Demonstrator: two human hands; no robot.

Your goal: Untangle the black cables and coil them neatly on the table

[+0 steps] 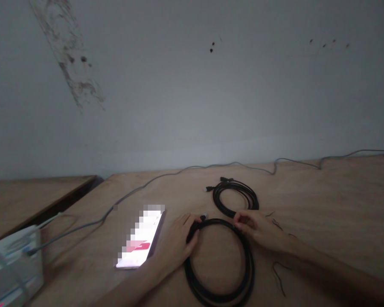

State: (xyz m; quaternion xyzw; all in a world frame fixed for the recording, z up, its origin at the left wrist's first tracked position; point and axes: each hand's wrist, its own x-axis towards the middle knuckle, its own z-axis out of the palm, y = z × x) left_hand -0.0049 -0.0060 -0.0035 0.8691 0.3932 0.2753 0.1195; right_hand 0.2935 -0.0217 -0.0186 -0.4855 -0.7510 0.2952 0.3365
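Two coils of black cable lie on a plywood tabletop. My left hand grips the left side of the nearer coil, and a small plug end sticks out just past its fingertips. My right hand pinches the top of that same coil with its fingertips. Behind my hands lies the farther coil, which has plugs at its top and left. It is almost touching the nearer coil and my right hand. To the left of my left hand, a phone lies with its screen lit, its display blurred out.
A thin grey cable runs along the table's far edge beside the stained white wall. It continues left towards a white box at the lower left corner. A separate brown table stands further left.
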